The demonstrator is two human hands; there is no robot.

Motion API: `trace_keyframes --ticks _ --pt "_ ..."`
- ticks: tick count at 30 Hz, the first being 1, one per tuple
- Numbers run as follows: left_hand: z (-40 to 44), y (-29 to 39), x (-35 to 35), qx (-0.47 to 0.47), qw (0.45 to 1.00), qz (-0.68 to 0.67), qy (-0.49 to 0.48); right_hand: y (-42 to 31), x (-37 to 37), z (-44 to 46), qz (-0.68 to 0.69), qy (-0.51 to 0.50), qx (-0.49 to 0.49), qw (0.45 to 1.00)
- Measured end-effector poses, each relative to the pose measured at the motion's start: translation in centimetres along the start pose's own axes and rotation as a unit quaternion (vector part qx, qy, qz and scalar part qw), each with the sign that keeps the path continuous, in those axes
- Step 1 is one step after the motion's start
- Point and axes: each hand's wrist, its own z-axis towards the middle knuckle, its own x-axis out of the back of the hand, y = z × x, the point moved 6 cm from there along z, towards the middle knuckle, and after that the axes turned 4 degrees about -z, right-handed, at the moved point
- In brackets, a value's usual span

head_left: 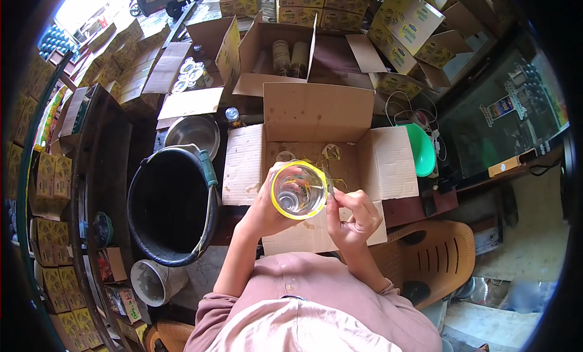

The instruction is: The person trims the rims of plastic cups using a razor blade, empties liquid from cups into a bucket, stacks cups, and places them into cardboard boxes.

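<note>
A clear cup (299, 191) with a bright yellow rim is tilted so that its mouth faces me. My left hand (262, 201) is wrapped round its left side. Thumb and fingers of my right hand (354, 219) are pinched together at the right of the rim, around a thin greyish blade-like piece (329, 183) whose kind is hard to make out. Behind the cup stands an open cardboard box (319, 112) with its flaps folded out. Thin yellow strips (340, 183) and a round piece (331, 151) lie inside it.
A black bucket (136, 212) stands at the left, with a metal bowl (203, 133) behind it. A green bowl (420, 148) is to the right of the box. Further back are more open cartons (252, 42). A brown plastic chair (446, 255) sits at the lower right.
</note>
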Motion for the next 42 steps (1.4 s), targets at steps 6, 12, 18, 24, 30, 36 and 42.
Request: trace_keyframes --ticks 6,12,18,24,30,36,42 --pt "0.0 0.5 -0.2 0.005 1.000 0.015 -0.014 -0.1 0.1 0.1 -0.012 -0.005 0.003 1.000" --pt "-0.1 0.2 -0.7 -0.006 0.999 0.006 -0.036 0.4 -0.1 0.3 0.011 -0.015 -0.008 1.000" --pt "-0.1 -0.1 -0.7 -0.010 0.999 -0.044 -0.029 0.7 -0.2 0.4 0.048 -0.012 -0.055 0.997" --pt "0.0 -0.1 -0.3 -0.007 0.999 -0.052 -0.015 0.0 0.4 -0.1 0.033 -0.001 -0.059 0.998" --pt "0.0 -0.1 -0.4 -0.019 0.999 -0.047 -0.013 -0.7 0.1 -0.7 0.035 -0.001 -0.046 0.998" --pt "-0.2 -0.1 -0.9 -0.016 0.998 -0.050 -0.029 -1.1 0.2 -0.4 -0.005 0.020 -0.011 1.000" --pt "-0.2 0.2 -0.8 -0.021 0.998 -0.042 -0.045 -0.9 0.0 -0.2 0.005 0.022 -0.013 1.000"
